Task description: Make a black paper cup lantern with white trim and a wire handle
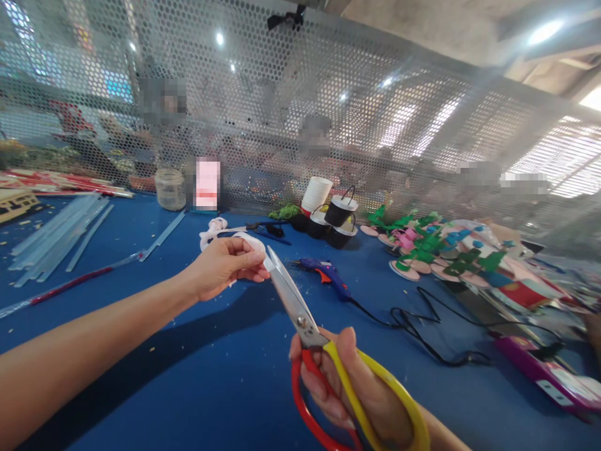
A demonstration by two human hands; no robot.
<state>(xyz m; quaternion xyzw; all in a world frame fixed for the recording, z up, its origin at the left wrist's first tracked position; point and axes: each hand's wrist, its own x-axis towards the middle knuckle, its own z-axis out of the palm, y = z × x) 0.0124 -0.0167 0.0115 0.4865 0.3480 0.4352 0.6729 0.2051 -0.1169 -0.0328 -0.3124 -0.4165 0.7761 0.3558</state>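
Observation:
My right hand grips a pair of scissors with one red and one yellow handle. Their blades point up and left, slightly apart, with the tips beside the fingers of my left hand. Between thumb and fingers, my left hand pinches a white ribbon. A short end of it pokes out towards the blades; whether they touch it I cannot tell. Behind that hand, the rest of the ribbon lies loosely coiled on the blue table.
A blue glue gun trails its black cord to a purple power strip. Clear glue sticks and a jar are on the left. Small black buckets stand behind, green craft pieces at right. A perforated metal screen bounds the back.

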